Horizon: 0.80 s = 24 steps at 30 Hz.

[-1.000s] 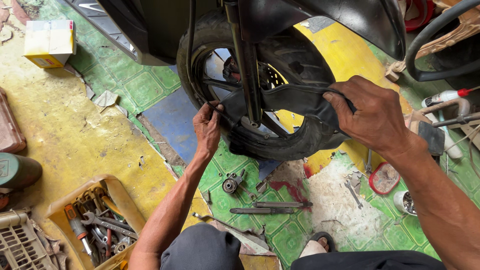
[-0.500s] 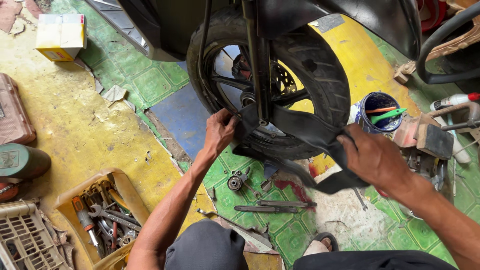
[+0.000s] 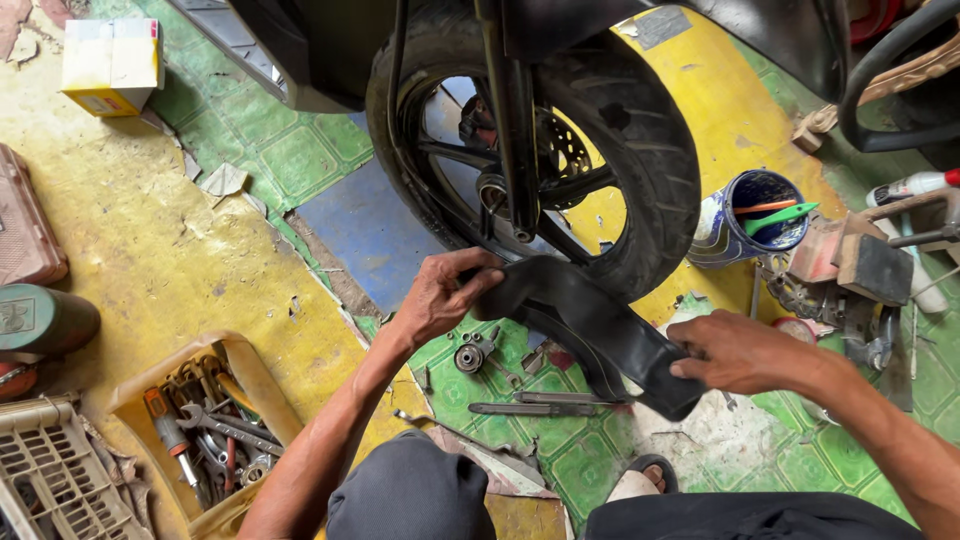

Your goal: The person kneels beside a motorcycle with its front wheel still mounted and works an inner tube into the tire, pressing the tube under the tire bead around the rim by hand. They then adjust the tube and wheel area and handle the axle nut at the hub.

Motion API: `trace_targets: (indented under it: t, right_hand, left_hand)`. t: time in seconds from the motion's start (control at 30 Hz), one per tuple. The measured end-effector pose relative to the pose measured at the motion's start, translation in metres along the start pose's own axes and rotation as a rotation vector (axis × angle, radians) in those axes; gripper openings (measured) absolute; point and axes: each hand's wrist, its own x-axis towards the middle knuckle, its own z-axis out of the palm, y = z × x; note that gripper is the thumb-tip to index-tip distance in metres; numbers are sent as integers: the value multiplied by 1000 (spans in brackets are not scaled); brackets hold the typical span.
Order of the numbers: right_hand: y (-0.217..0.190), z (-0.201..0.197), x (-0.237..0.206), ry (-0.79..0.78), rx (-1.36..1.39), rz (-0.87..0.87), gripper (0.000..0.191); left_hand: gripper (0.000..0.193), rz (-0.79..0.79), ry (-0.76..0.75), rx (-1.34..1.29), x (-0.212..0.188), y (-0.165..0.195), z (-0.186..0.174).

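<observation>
Now inner tube (image 3: 590, 330) was out of the tyre (image 3: 640, 160), clear below wheel at 6 o'clock vs. 0.5 s ago. L hand (image 3: 440, 300) pinched one end, R hand (image 3: 735, 352) clamped the other.

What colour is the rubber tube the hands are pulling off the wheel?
The rubber tube is plain black, seen best in the head view, gripped by the left hand and right hand.

One wheel (image 3: 530, 150), one inner tube (image 3: 590, 330), two hands, one cardboard box (image 3: 110, 65), one tool tray (image 3: 200, 430), one blue cup (image 3: 750, 215)
</observation>
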Motion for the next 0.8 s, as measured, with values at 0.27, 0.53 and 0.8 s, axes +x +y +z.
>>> trace_targets:
  t: [0.27,0.53,0.8]
  right_hand:
    - [22,-33,-36,99,323,288,58]
    - [28,-45,-49,346,660,145,49]
    - [-49,-71,-54,633,378,-70,80]
  left_hand:
    - [15,336,-37,-133,21,100,-8]
    - [13,508,52,-17,36,170,-33]
    - [16,752,12,202,43,210,-41]
